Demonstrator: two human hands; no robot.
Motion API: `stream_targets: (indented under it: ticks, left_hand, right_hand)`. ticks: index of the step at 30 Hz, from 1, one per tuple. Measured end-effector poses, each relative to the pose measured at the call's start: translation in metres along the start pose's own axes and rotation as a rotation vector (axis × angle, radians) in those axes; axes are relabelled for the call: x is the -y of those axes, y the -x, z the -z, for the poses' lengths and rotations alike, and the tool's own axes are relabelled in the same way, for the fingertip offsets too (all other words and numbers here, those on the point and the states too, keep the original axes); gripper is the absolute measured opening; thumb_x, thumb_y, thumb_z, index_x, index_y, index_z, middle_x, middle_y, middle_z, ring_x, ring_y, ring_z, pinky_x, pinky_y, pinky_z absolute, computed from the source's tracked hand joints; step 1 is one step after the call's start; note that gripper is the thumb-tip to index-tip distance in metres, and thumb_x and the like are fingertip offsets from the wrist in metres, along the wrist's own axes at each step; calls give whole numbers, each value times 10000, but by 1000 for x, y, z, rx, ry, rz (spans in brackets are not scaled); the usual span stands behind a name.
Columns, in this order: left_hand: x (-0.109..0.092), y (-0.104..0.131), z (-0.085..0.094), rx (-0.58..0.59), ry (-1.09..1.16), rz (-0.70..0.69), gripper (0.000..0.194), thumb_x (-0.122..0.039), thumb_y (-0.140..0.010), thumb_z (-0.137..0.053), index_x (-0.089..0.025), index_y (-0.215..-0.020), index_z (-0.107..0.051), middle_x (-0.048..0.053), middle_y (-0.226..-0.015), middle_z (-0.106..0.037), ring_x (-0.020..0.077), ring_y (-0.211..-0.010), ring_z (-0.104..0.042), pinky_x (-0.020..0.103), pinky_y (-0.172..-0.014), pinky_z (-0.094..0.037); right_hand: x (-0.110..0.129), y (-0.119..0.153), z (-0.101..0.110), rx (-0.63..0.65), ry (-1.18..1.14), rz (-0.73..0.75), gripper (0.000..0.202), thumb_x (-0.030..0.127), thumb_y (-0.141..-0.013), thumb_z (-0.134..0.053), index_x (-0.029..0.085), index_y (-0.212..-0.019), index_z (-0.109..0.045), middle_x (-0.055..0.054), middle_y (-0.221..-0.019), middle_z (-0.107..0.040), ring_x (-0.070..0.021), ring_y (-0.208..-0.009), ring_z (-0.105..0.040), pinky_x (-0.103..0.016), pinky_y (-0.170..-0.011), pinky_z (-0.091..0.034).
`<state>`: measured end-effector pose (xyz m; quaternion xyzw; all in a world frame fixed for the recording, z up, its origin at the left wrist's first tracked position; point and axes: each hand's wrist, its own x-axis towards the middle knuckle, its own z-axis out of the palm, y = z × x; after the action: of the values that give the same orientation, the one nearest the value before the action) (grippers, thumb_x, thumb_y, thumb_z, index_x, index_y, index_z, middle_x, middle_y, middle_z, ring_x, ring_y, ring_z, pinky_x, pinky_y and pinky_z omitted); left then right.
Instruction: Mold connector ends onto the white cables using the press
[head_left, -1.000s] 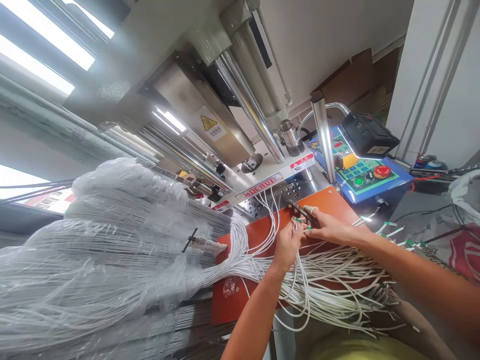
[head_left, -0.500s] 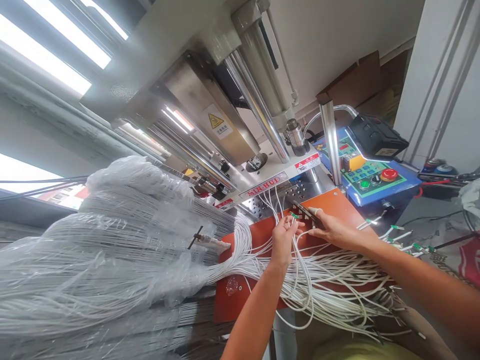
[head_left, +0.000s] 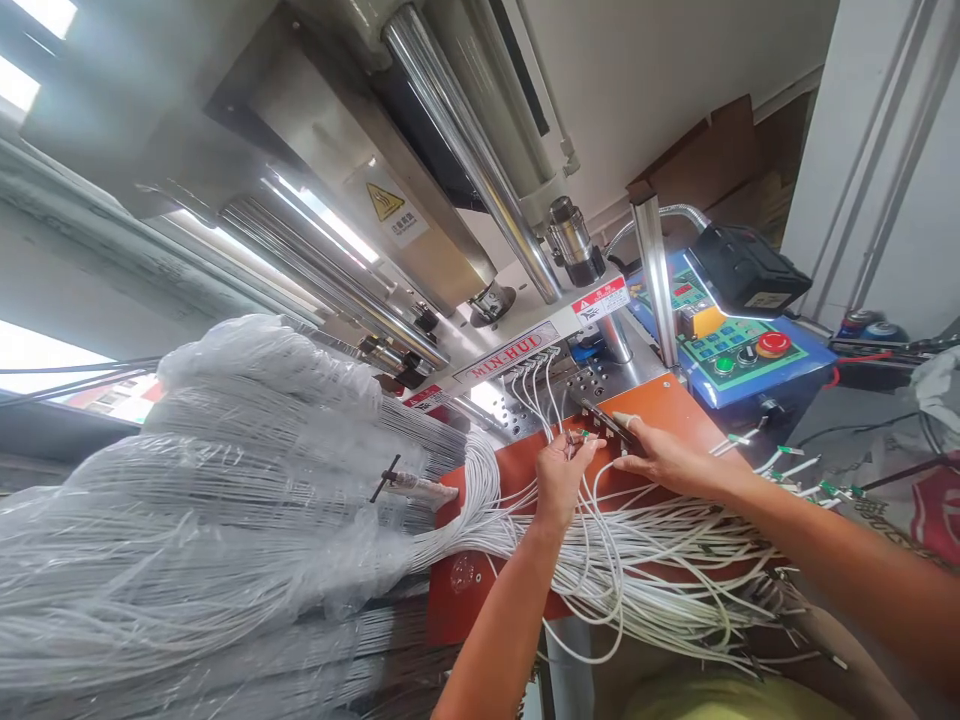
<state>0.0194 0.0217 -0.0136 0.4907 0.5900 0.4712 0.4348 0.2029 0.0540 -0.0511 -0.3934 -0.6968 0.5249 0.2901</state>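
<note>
My left hand (head_left: 561, 475) is closed, pinching a white cable near its end, where a small green circuit board (head_left: 586, 434) sticks out past the fingertips. My right hand (head_left: 664, 458) grips a dark, narrow bar (head_left: 606, 421) with small pale pieces along it, and a pale cover is on one fingertip. The two hands are close together over an orange-red board (head_left: 675, 410). Beyond them, several white cables (head_left: 534, 395) run into the press, their ends lying under the plate (head_left: 506, 357) marked MIN HUI.
A thick bundle of white cables (head_left: 645, 560) crosses the board, with green-tipped ends at right. Plastic-wrapped cables (head_left: 247, 500) fill the left. A blue control box (head_left: 750, 345) with a red button stands at right, near a black lamp (head_left: 746, 270). A T-handled clamp (head_left: 397, 480) sits by the board's left edge.
The press's upper plate has risen, uncovering the cable ends beneath it. My left hand has shifted slightly left, still holding the cable; my right hand stays nearly in place on the bar.
</note>
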Motion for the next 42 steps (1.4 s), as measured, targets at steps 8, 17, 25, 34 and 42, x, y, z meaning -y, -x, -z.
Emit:
stream_targets:
  ticks: [8,17,25,34,42]
  left_hand:
    - [16,-5,2,103,-482,-275,140,-319,-823,-671,-188,-836,-718,12,-773,-646,126,-724,-606,236,-724,-466]
    - [18,-4,1,89,-549,-376,83,-232,-851,-647,-185,-844,-715,30,-797,-631,138,-752,-605,249,-736,-461]
    - [20,-4,-1,73,-567,-408,99,-213,-872,-621,-186,-868,-716,34,-804,-629,143,-770,-613,259,-758,-476]
    - [25,-5,-4,26,-507,-372,104,-159,-840,-636,-189,-864,-732,30,-790,-650,137,-737,-623,250,-727,-489]
    - [15,-15,2,53,-317,-284,92,-246,-773,-713,-184,-819,-762,64,-900,-740,197,-916,-670,342,-904,-494]
  right_hand:
    - [2,-1,-1,42,26,19,632,384,-859,-603,251,-1414,-334,-93,-1213,-604,-266,-1128,-571,-406,-939,-453]
    - [0,0,0,41,72,31,616,403,-870,-591,255,-1407,-328,-99,-1256,-590,-261,-1103,-586,-403,-925,-462]
    - [1,-1,0,39,79,31,478,407,-866,-580,241,-1276,-401,-80,-1102,-637,-248,-971,-622,-382,-834,-483]
    - [8,0,-2,29,204,12,280,408,-861,-550,228,-1019,-405,-77,-951,-648,-234,-820,-629,-321,-697,-452]
    - [1,-4,-1,-14,202,5,478,449,-837,-596,235,-1245,-467,-67,-984,-669,-247,-881,-640,-338,-751,-466]
